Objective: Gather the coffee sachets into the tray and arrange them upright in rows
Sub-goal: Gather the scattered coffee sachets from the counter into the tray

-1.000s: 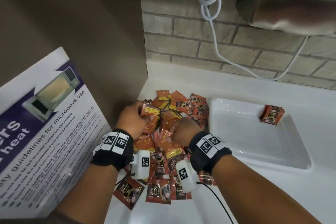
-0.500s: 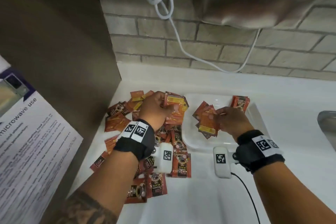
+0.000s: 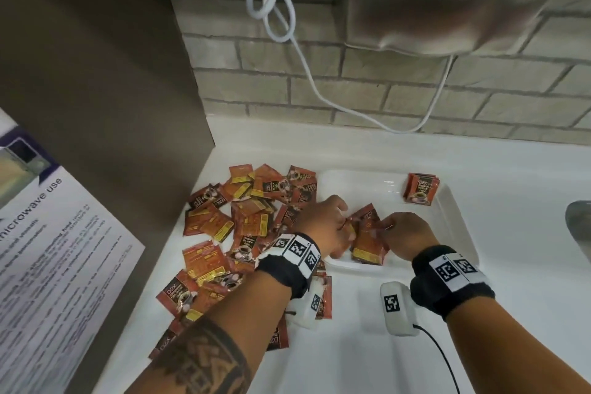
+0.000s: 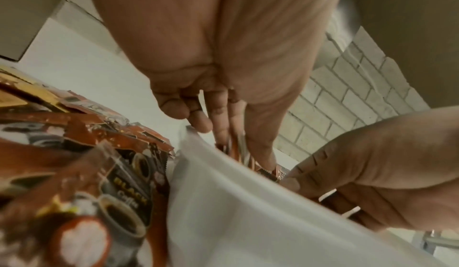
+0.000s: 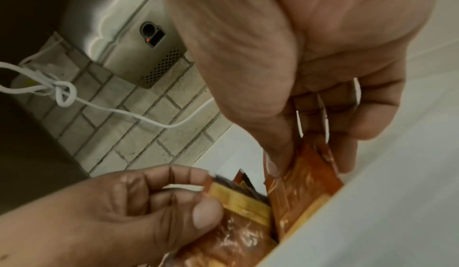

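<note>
A white tray [image 3: 460, 230] lies on the white counter. A small stack of red-orange coffee sachets [image 3: 420, 190] leans in its far right corner. Several loose sachets [image 3: 243, 224] lie heaped on the counter left of the tray. My left hand [image 3: 342, 227] and right hand [image 3: 387, 229] meet over the tray's near left part, both pinching a bundle of sachets [image 3: 367, 241] that stands on edge. In the right wrist view my right hand [image 5: 305, 165] grips one part of the bundle [image 5: 303, 190] and my left hand [image 5: 174, 202] another [image 5: 238, 208]. The tray rim [image 4: 248, 202] hides the bundle's lower part in the left wrist view.
A brown panel [image 3: 112, 99] and a leaning microwave-guidelines poster [image 3: 64, 259] close off the left. Behind is a brick wall with a white cable [image 3: 303, 70] and a steel appliance [image 3: 447, 3] overhead. A metal sink edge [image 3: 579, 227] shows at far right.
My left hand carried its handful of sachets from the pile over to the tray. It now meets my right hand there, and both handfuls are pressed together into one bundle.
</note>
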`<action>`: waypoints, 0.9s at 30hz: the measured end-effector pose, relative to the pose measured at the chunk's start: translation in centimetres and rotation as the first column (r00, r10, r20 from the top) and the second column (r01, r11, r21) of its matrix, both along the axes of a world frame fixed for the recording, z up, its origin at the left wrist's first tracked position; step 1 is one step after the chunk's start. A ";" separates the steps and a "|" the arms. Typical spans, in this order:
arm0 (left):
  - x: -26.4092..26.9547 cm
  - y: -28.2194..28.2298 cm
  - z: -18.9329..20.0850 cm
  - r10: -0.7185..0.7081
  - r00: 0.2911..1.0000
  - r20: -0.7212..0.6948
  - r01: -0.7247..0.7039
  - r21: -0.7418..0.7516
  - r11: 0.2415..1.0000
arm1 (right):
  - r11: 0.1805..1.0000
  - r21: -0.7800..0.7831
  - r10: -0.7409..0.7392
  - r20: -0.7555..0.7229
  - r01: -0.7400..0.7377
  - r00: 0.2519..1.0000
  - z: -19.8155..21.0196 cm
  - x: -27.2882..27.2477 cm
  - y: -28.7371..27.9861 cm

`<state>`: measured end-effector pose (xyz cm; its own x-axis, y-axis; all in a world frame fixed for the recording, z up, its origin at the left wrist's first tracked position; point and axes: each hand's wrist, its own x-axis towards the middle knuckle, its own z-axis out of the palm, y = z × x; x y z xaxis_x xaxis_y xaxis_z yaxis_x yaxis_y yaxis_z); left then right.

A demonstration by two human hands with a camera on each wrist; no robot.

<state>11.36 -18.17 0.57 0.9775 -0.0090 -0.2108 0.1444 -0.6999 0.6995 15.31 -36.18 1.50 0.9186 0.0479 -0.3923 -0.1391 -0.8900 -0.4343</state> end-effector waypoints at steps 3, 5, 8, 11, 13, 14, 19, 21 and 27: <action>-0.2 1.8 0.4 0.019 0.994 0.106 -0.020 0.000 1.000 | 0.999 -0.002 -0.054 0.037 0.054 0.998 0.2 0.4 0.5; 0.0 4.5 0.6 0.075 0.986 0.151 -0.076 -0.005 0.997 | 0.997 0.000 -0.078 0.115 0.078 0.990 0.6 0.8 1.2; 0.7 9.8 0.9 0.217 0.960 0.176 -0.229 0.047 0.972 | 0.995 0.094 -0.002 0.224 -0.019 0.975 2.4 1.2 3.8; 2.3 14.8 0.9 0.340 0.932 0.123 -0.358 0.192 0.914 | 0.967 0.181 0.132 0.243 -0.179 0.961 4.8 1.5 7.6; 3.6 17.5 0.5 0.364 0.930 0.044 -0.359 0.308 0.881 | 0.946 0.094 0.278 0.250 -0.309 0.928 5.6 2.2 10.6; 4.2 18.4 0.2 0.359 0.933 0.012 -0.340 0.354 0.871 | 0.935 0.055 0.328 0.234 -0.349 0.915 5.6 2.6 12.1; 6.6 20.3 -1.7 0.284 0.952 -0.114 -0.215 0.413 0.885 | 0.831 -0.126 0.553 0.088 -0.542 0.828 4.0 4.8 18.7; 7.4 20.6 -2.6 0.299 0.944 -0.141 -0.222 0.397 0.890 | 0.817 -0.172 0.566 0.066 -0.550 0.821 2.9 5.9 20.4; 8.7 20.9 -4.1 0.316 0.935 -0.162 -0.223 0.427 0.876 | 0.901 -0.126 0.426 0.083 -0.414 0.901 -0.1 7.7 23.4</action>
<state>20.06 2.74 -3.58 0.8574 0.3779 -0.3494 0.4844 -0.8218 0.3000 23.02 -12.82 1.40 0.8583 0.4033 -0.3173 0.2993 -0.8957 -0.3290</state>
